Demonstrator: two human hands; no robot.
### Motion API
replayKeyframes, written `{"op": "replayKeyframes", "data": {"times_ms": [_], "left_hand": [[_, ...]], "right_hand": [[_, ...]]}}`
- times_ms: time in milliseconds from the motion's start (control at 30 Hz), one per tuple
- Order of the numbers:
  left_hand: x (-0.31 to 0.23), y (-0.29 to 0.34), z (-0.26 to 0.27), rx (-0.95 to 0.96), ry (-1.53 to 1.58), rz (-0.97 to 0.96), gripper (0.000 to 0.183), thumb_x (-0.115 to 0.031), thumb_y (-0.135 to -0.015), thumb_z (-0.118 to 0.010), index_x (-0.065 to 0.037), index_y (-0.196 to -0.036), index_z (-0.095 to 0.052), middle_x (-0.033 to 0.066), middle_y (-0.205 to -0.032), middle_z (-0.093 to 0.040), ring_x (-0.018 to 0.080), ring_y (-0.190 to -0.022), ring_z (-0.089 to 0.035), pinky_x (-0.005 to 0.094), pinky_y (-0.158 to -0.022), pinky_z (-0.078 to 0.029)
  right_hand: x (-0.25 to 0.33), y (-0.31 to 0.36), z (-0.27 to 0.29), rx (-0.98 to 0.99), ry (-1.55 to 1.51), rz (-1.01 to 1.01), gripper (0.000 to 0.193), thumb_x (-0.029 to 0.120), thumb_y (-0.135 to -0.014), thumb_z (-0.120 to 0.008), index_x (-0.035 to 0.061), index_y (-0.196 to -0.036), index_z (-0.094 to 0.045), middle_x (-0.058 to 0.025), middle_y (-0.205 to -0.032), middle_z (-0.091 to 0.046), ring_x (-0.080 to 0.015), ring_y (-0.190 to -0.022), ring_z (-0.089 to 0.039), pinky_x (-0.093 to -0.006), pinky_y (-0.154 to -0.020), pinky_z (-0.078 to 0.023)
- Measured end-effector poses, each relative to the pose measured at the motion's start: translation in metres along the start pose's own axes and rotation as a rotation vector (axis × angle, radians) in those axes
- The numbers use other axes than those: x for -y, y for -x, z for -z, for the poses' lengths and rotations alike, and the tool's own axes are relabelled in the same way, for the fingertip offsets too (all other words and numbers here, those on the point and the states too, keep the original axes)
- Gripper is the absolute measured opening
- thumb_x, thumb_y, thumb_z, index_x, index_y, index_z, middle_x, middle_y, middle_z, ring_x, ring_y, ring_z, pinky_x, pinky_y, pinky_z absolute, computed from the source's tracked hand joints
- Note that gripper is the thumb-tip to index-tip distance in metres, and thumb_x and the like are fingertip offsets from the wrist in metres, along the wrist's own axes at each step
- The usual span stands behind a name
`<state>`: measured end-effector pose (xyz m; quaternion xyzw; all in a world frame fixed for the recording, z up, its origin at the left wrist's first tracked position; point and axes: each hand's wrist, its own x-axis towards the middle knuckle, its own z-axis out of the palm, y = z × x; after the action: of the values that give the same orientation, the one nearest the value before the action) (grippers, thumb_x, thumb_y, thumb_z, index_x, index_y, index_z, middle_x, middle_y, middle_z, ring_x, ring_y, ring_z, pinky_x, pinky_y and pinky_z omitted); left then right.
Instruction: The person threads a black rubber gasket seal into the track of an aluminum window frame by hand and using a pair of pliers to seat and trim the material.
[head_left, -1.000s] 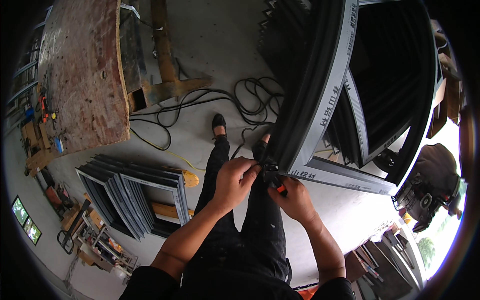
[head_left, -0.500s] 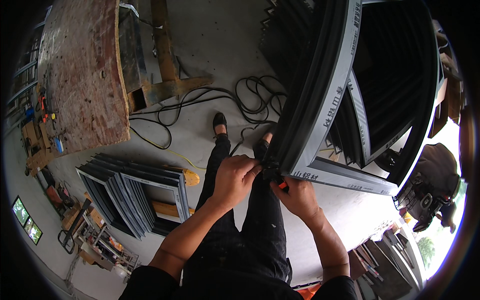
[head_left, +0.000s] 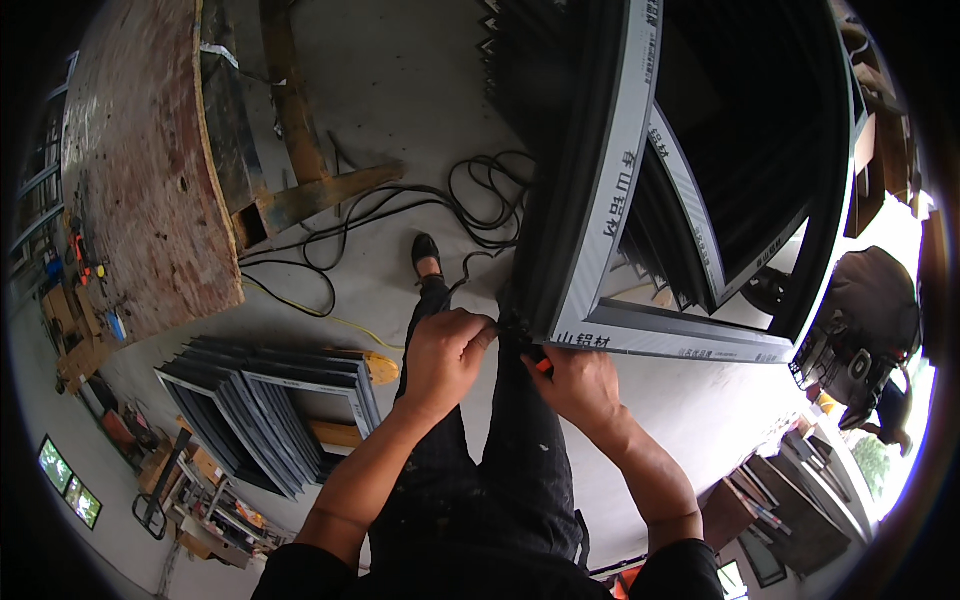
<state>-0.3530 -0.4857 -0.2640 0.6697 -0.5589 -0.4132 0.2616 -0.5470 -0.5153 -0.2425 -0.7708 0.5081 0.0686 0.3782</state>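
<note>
Both hands meet at the lower corner of a large dark window frame (head_left: 640,330) that stands upright in front of the person. The left hand (head_left: 445,355) is curled tight against the corner with its fingers pinching something too small and dark to make out, and the right hand (head_left: 578,385) is closed around an orange-handled tool (head_left: 541,366), of which only a sliver shows between thumb and palm; its working end is hidden behind the frame edge. More frames stand behind the first, their number hard to count because they overlap and run out of the top of the view. Beyond the left hand, black cables (head_left: 480,200) loop over the concrete floor, with one shoe (head_left: 426,250) showing just above the knuckles. Well off to the left of the left hand lies one flat stack of smaller grey frames (head_left: 265,405), and farther left one worn wooden workbench (head_left: 140,190), cut off at the rim.
</note>
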Motion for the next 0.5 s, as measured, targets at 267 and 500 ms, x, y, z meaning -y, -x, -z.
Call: {"op": "replayKeyframes", "data": {"times_ms": [267,500], "left_hand": [[-0.002,0.012,-0.006,-0.002,0.149,0.212,0.013,-0.012,-0.089,-0.064,0.001,-0.085,-0.061,0.0091,-0.070,-0.061,0.0221,-0.063,-0.060,0.0328,-0.059,-0.047],[-0.002,0.011,-0.018,0.123,0.807,0.467,0.023,-0.018,-0.098,-0.054,0.004,-0.098,-0.059,0.0049,-0.079,-0.064,0.0136,-0.070,-0.063,0.0248,-0.067,-0.050]], "right_hand": [[-0.005,0.065,-0.007,-0.077,-0.170,-0.341,0.026,0.021,-0.079,-0.069,0.0069,-0.100,-0.063,-0.0127,-0.074,-0.063,-0.0352,-0.067,-0.062,-0.0431,-0.058,-0.049],[0.030,0.098,-0.044,-0.037,-0.538,-0.459,0.032,0.026,-0.083,-0.068,0.0054,-0.107,-0.061,-0.0177,-0.081,-0.064,-0.0391,-0.076,-0.061,-0.0443,-0.064,-0.049]]}}
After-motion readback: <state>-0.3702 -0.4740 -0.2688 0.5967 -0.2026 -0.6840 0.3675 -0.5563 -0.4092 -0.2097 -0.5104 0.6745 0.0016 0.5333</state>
